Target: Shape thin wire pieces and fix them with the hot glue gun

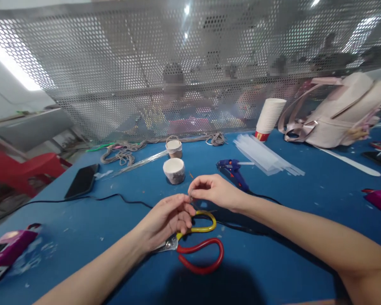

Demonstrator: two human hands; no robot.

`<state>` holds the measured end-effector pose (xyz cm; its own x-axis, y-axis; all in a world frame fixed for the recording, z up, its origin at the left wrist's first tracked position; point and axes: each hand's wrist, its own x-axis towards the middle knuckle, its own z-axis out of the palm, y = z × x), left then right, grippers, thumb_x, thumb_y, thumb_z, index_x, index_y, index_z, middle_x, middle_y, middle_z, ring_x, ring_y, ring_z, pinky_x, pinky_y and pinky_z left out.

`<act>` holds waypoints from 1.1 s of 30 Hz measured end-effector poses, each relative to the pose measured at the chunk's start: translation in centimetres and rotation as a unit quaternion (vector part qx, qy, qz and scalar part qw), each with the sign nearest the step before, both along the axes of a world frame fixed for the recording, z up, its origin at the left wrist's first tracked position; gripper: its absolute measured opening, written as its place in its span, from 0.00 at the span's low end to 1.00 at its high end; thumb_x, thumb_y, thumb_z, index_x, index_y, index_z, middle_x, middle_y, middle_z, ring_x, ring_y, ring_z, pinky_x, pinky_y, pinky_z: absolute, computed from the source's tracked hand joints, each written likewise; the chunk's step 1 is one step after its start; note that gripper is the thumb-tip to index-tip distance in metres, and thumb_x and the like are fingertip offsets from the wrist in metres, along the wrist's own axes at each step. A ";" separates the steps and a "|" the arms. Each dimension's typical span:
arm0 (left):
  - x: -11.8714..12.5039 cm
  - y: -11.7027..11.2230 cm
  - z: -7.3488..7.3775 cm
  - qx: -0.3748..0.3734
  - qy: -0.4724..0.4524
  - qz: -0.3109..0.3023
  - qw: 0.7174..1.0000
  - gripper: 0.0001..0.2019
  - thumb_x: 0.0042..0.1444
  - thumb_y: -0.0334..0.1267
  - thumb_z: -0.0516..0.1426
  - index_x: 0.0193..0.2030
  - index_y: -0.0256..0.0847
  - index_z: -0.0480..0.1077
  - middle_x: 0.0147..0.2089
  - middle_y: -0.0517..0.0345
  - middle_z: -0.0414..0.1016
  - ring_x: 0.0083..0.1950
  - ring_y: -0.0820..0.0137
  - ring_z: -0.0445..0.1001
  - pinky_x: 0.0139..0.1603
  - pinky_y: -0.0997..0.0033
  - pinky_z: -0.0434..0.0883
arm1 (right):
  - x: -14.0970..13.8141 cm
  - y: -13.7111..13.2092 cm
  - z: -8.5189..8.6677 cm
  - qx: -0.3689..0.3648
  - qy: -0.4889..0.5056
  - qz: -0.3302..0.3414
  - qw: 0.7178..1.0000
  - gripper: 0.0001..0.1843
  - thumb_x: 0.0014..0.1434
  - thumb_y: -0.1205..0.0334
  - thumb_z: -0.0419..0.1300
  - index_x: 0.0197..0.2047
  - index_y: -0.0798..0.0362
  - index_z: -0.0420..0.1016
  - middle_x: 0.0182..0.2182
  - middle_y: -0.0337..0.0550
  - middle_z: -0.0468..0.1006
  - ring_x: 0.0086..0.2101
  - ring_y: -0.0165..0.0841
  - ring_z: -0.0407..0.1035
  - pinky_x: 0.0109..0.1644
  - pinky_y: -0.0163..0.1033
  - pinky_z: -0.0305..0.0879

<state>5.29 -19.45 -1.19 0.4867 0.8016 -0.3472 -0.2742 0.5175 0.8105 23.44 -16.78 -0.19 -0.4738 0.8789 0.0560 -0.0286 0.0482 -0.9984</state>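
Note:
My left hand (173, 218) and my right hand (214, 191) meet over the table, their fingertips pinched together. Something small and greyish shows between them, too little of it visible to name. Under my left hand lies a pair of scissors (200, 250) with one yellow and one red handle, its blades partly hidden by the hand. Just beyond my fingers stands a small white cup (174, 170) with a grey lower part. Behind it is a second small cup (174, 149) with a cord loop on top. A blue glue gun (233, 171) rests right of my right hand.
Along the back lie grey cord (122, 153), thin clear strips (142, 163) and a perforated metal screen (130, 76). Translucent glue sticks (263, 154), stacked paper cups (269, 116) and a pale backpack (339, 114) are at right. A phone (82, 180) and black cable (125, 199) lie left.

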 end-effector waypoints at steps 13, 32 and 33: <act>-0.7 -1.7 3.2 0.065 0.265 -0.033 0.962 0.10 0.50 0.39 0.59 0.32 0.33 0.72 0.21 0.59 0.74 0.13 0.86 0.50 0.14 0.83 0.45 | -0.5 -1.0 0.8 -0.005 0.087 -0.064 0.994 0.03 0.49 0.67 0.59 0.25 0.55 0.70 0.22 0.36 0.74 0.26 0.27 0.69 0.36 0.36 0.65; -3.8 -8.8 -0.4 0.284 0.354 -0.001 0.891 0.14 0.58 0.46 0.52 0.41 0.43 0.75 0.37 0.54 0.80 0.19 0.77 0.65 0.23 0.75 0.66 | -0.4 -0.7 1.7 -0.231 0.187 -0.079 0.951 0.11 0.53 0.78 0.56 0.22 0.59 0.71 0.16 0.41 0.75 0.20 0.26 0.69 0.31 0.34 0.68; -4.1 -9.2 -0.6 0.288 0.352 -0.019 0.890 0.14 0.58 0.46 0.52 0.42 0.44 0.75 0.37 0.54 0.80 0.20 0.76 0.65 0.24 0.75 0.66 | -0.3 -0.7 1.7 -0.233 0.186 -0.077 0.951 0.12 0.53 0.78 0.56 0.21 0.59 0.70 0.16 0.41 0.75 0.19 0.26 0.69 0.31 0.34 0.68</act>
